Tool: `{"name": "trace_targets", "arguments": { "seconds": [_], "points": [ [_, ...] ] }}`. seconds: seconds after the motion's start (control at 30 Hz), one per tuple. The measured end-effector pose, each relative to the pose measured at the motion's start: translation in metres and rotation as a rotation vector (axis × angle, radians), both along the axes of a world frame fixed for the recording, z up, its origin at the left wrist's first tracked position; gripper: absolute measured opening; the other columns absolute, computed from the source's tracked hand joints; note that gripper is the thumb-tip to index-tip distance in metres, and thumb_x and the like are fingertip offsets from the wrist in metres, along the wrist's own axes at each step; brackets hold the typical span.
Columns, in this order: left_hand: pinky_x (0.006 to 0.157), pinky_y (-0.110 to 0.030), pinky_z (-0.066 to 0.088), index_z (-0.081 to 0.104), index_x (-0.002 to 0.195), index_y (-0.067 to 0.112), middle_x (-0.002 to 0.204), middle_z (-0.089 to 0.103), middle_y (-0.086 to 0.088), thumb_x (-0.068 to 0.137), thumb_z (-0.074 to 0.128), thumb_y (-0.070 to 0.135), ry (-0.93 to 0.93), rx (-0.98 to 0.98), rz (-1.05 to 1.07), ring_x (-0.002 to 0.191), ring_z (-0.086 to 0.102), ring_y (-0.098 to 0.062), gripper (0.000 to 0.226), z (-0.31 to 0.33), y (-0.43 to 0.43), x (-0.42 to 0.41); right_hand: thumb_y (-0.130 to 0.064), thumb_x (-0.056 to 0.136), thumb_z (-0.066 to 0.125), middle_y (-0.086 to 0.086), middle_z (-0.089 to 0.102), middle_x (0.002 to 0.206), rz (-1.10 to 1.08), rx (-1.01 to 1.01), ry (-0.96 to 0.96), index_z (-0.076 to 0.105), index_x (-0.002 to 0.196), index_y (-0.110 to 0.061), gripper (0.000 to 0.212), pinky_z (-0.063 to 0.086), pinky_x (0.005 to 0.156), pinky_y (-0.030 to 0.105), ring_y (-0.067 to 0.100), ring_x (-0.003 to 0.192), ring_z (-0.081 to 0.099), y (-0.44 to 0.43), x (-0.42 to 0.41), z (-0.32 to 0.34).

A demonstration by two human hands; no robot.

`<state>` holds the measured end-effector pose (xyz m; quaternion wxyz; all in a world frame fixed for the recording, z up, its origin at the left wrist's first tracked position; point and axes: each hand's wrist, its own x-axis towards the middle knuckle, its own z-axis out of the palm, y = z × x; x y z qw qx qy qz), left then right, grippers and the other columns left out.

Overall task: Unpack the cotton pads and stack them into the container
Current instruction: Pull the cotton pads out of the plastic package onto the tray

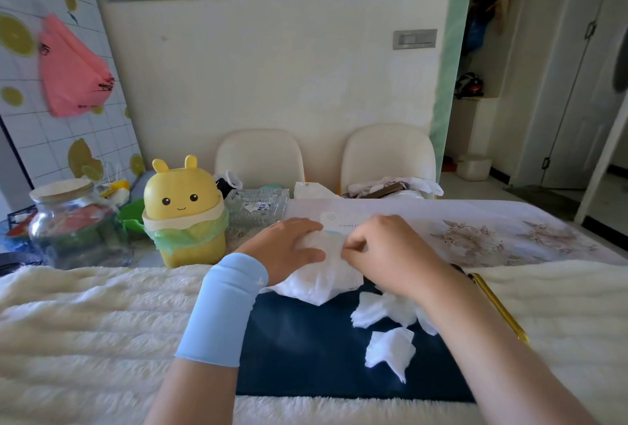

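A white plastic pack of cotton pads (321, 280) lies on the far edge of a dark blue mat (306, 350). My left hand (289, 248) rests on the pack's left side with fingers spread over it. My right hand (380, 248) pinches the pack's top with curled fingers. Loose white cotton pads (387, 312) lie on the mat under my right forearm, and another small pile of pads (390, 350) sits nearer to me. A clear glass dish (256, 205) stands behind the hands.
A yellow cartoon bin (185, 210) with a green liner stands at the left, beside a lidded glass jar (73, 220). A cream fluffy cloth (85, 322) covers the near table. A gold pen-like stick (499, 305) lies at the mat's right. Two chairs (261, 156) stand behind.
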<state>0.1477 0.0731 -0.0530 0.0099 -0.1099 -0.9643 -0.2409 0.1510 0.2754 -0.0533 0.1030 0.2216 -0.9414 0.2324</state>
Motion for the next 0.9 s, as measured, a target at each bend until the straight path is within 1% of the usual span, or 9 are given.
{"name": "trace_targets", "arguments": {
  "seconds": [0.07, 0.13, 0.2, 0.3, 0.4, 0.5, 0.63, 0.8, 0.9],
  "points": [
    [0.116, -0.031, 0.026, 0.038, 0.148, 0.035, 0.156, 0.035, 0.010, 0.099, 0.052, 0.041, -0.003, 0.008, -0.001, 0.142, 0.035, -0.015, 0.051, -0.002, -0.004, -0.001, -0.033, 0.088, 0.070, -0.006, 0.065, 0.082, 0.071, -0.020, 0.053, 0.074, 0.093, -0.028, 0.007, 0.051, 0.074, 0.035, 0.019, 0.086, 0.060, -0.013, 0.004, -0.008],
    [0.117, -0.030, 0.021, 0.036, 0.149, 0.038, 0.159, 0.031, 0.012, 0.102, 0.045, 0.041, -0.008, 0.029, 0.000, 0.147, 0.027, -0.013, 0.048, -0.005, -0.008, 0.000, -0.037, 0.087, 0.071, -0.011, 0.069, 0.101, 0.127, -0.019, 0.065, 0.069, 0.108, -0.031, 0.022, 0.052, 0.080, 0.038, 0.019, 0.098, 0.062, -0.021, 0.004, -0.020],
    [0.118, -0.028, 0.014, 0.032, 0.151, 0.040, 0.162, 0.024, 0.009, 0.104, 0.040, 0.040, -0.016, 0.050, 0.008, 0.151, 0.017, -0.010, 0.047, -0.007, -0.011, -0.001, -0.043, 0.090, 0.064, -0.007, 0.072, 0.099, 0.084, -0.002, 0.049, 0.070, 0.109, -0.032, 0.023, 0.054, 0.077, 0.039, 0.020, 0.094, 0.064, -0.025, 0.000, -0.029],
    [0.117, -0.030, 0.021, 0.027, 0.152, 0.041, 0.162, 0.025, 0.005, 0.103, 0.040, 0.044, -0.012, 0.040, 0.031, 0.148, 0.027, -0.017, 0.051, -0.008, -0.011, -0.002, -0.039, 0.094, 0.058, -0.002, 0.072, 0.094, 0.034, 0.059, 0.042, 0.070, 0.100, -0.025, 0.019, 0.052, 0.074, 0.037, 0.024, 0.092, 0.064, -0.028, -0.003, -0.034],
    [0.114, -0.032, 0.030, 0.022, 0.152, 0.040, 0.157, 0.032, 0.011, 0.081, 0.069, 0.059, -0.056, 0.093, 0.030, 0.142, 0.034, -0.016, 0.087, -0.007, -0.015, 0.001, -0.030, 0.093, 0.063, 0.001, 0.066, 0.116, 0.067, 0.021, 0.003, 0.062, 0.114, -0.017, 0.025, 0.048, 0.081, 0.036, 0.024, 0.108, 0.060, -0.032, 0.001, -0.030],
    [0.120, -0.043, 0.019, 0.018, 0.146, 0.055, 0.158, 0.011, 0.014, 0.045, 0.082, 0.069, -0.050, -0.116, 0.082, 0.149, 0.008, -0.021, 0.120, -0.006, -0.022, 0.008, -0.028, 0.093, 0.062, -0.002, 0.060, 0.131, 0.096, -0.042, -0.089, 0.055, 0.133, -0.023, 0.041, 0.045, 0.086, 0.033, 0.021, 0.117, 0.056, -0.038, 0.003, -0.022],
    [0.112, -0.046, 0.035, 0.005, 0.149, 0.055, 0.149, 0.012, 0.018, 0.048, 0.088, 0.055, -0.129, -0.111, 0.078, 0.144, 0.010, -0.018, 0.131, -0.012, -0.029, 0.009, -0.036, 0.089, 0.065, -0.006, 0.061, 0.126, 0.040, 0.113, -0.195, 0.053, 0.131, -0.031, 0.044, 0.049, 0.089, 0.033, 0.021, 0.110, 0.060, -0.054, -0.002, -0.013],
    [0.111, -0.046, 0.038, -0.006, 0.151, 0.048, 0.160, 0.017, 0.016, 0.046, 0.093, 0.042, -0.175, -0.014, 0.037, 0.144, 0.027, -0.019, 0.145, -0.022, -0.039, 0.004, -0.034, 0.083, 0.062, -0.004, 0.063, 0.094, -0.054, 0.219, -0.114, 0.055, 0.096, -0.026, 0.017, 0.044, 0.070, 0.033, 0.023, 0.089, 0.060, -0.081, -0.008, -0.005],
    [0.111, -0.046, 0.038, -0.010, 0.150, 0.048, 0.159, 0.025, 0.013, 0.044, 0.095, 0.036, -0.148, -0.007, 0.022, 0.143, 0.031, -0.021, 0.149, -0.030, -0.039, -0.002, -0.027, 0.078, 0.065, -0.003, 0.064, 0.096, -0.053, 0.384, -0.206, 0.055, 0.103, -0.023, 0.027, 0.048, 0.075, 0.033, 0.023, 0.092, 0.063, -0.094, -0.010, 0.003]
  ]
}}
